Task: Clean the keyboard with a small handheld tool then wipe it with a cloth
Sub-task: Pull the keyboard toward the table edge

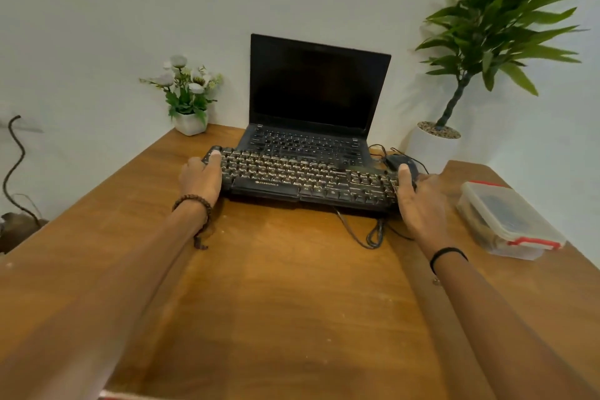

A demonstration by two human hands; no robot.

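Bare forearms reach forward over the wooden desk, a bead bracelet on the left wrist and a black band on the right. The left hand grasps the left end of the keyboard, with its thumb lying on the top keys and its fingers curled round the edge, mostly hidden. The right hand grasps the right end in the same way, thumb on the keys and fingers behind the end. The black keyboard sits across the desk between the 2 hands, with its far edge against the front of the open laptop, whose screen is dark. Its cable loops on the desk near the right hand. A black mouse lies just beyond the right thumb. To the right, a clear lidded box with red clasps sits well apart from the keyboard. Flowers in a white pot stand at the far left corner, and a tall plant at the far right.
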